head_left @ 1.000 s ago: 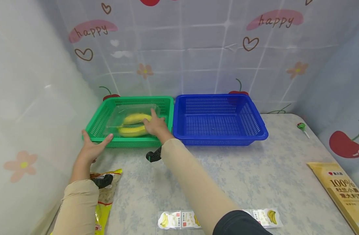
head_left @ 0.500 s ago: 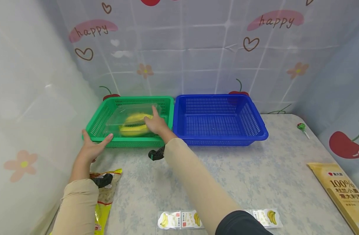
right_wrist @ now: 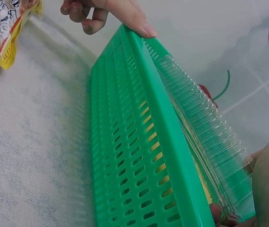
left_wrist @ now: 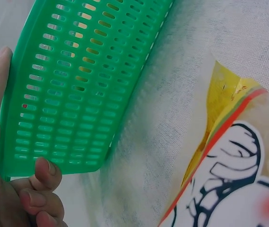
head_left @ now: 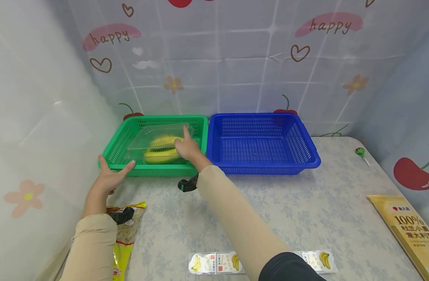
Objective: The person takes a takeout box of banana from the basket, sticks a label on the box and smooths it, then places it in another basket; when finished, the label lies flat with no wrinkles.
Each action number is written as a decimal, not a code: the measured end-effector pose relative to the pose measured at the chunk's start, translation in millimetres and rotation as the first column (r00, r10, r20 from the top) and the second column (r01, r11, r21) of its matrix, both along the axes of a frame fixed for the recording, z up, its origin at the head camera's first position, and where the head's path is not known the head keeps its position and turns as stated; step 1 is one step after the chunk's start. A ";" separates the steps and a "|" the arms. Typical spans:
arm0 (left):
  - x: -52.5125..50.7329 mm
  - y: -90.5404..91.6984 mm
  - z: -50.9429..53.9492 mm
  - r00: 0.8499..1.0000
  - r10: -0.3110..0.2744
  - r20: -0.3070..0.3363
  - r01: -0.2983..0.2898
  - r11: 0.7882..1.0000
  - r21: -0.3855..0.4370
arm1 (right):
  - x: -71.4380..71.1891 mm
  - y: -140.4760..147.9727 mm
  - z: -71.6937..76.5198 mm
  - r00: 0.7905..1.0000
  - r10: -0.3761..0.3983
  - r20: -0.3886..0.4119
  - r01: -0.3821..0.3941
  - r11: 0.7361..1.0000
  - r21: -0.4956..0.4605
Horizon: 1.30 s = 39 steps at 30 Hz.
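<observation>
Being gripped at its right end by the right hand (head_left: 190, 150), a clear plastic container (head_left: 137, 141) is being held within a green basket (head_left: 158, 167), part of it being shown above the near rim in the right wrist view; the hand is being kept clamped on the plastic, between fingers and thumb; yellow bananas (head_left: 161, 156) are being glimpsed through it, though whether they are being enclosed or merely covered cannot be told; the basket's near left corner is being held by the left hand (head_left: 108, 180), clamped on it with the thumb being laid on the rim and the fingers being curled at the corner; just to the right, a blue basket (head_left: 263, 170) is being displayed; a snack bag (head_left: 129, 233) is being partly hidden by the left sleeve (head_left: 95, 236); a row of banana-printed packets (head_left: 202, 263) is being crossed by the right sleeve (head_left: 235, 214); at far right, a lollipop (head_left: 360, 151) and a yellow package (head_left: 409, 230) marked "100%" are being supported by the patterned tabletop (head_left: 316, 218).
</observation>
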<state>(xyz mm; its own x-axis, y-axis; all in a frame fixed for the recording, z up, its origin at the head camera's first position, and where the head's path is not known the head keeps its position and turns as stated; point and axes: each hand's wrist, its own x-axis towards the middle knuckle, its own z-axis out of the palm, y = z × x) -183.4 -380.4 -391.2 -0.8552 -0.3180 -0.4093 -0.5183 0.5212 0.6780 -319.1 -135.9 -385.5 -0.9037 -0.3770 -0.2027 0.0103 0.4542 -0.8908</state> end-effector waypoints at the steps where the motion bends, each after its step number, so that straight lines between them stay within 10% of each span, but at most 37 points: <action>1: -0.1 0.3 0.0 1.000 -0.003 0.000 0.003 1.000 0.002 | -0.4 0.3 -0.3 1.000 -0.002 -0.003 0.002 1.000 0.002; 39: 0.4 1.2 2.9 0.999 -0.023 0.022 0.022 1.000 0.010 | 18.3 41.6 44.5 0.996 -0.077 -0.044 0.067 0.977 -0.200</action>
<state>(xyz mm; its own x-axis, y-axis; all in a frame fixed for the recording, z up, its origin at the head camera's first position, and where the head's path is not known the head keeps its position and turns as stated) -183.0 -379.1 -388.2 -0.8526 -0.2948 -0.4314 -0.5217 0.5264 0.6713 -300.8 -94.3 -341.0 -0.9373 -0.3385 -0.0827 -0.0118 0.2682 -0.9633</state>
